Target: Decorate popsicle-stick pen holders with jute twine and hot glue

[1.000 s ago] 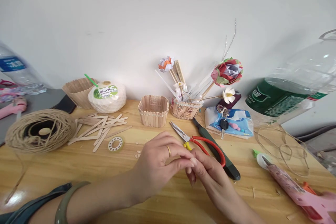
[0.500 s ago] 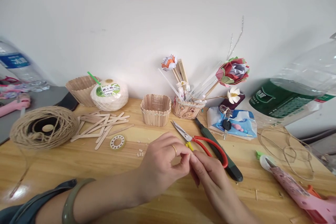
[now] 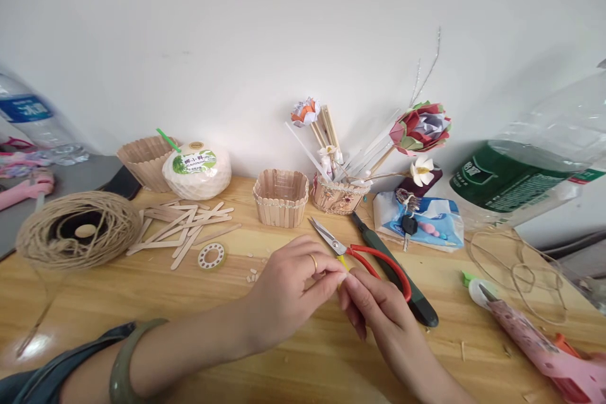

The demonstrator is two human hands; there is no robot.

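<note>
My left hand, with a ring on one finger, is closed in a pinch over the table's middle. Its fingertips meet those of my right hand, closed in a pinch too. Whatever lies between the fingertips is hidden or too small to name. Just behind them rest red-handled scissors, blades partly apart, beside a dark green tool with a long handle. A small basket of wooden sticks stands upright behind my left hand. Tiny cut wooden bits lie near that hand.
On the left are a twine coil, loose craft sticks, a tape roll and a wrapped coconut. A decorated basket holds paper flowers. On the right are a tissue pack, a large bottle and a pink glue gun.
My left thumb has straightened and lies closer to its fingers. The fingertips of both hands have shifted slightly against each other. The things on the table stay in place.
</note>
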